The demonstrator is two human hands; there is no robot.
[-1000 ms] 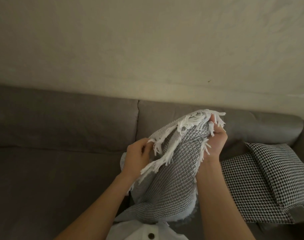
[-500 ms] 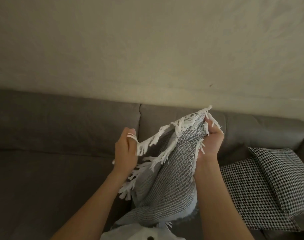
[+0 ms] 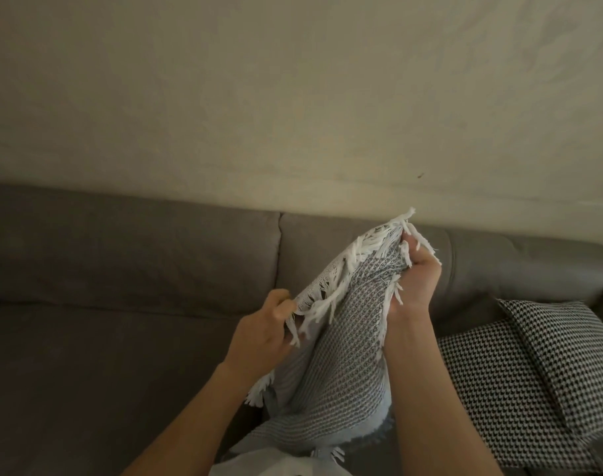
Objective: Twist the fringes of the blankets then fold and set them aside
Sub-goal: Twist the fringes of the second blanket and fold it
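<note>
A grey-and-white woven blanket (image 3: 344, 341) with a white fringe (image 3: 365, 249) hangs bunched between my two hands above the sofa. My right hand (image 3: 418, 276) grips the upper fringed edge, with loose tassels sticking out above its fingers. Lower and to the left, my left hand (image 3: 262, 334) pinches the fringed edge between thumb and fingers. The rest of the blanket drops towards my lap at the bottom of the view.
A grey sofa (image 3: 121, 304) fills the lower half, its back against a beige wall (image 3: 293, 97). Two black-and-white houndstooth cushions (image 3: 533, 372) lie on the seat at the right. White cloth (image 3: 279, 467) shows at the bottom edge.
My left hand has dropped lower along the fringe and pinches a new spot. My right hand holds its grip on the upper edge, barely shifted.
</note>
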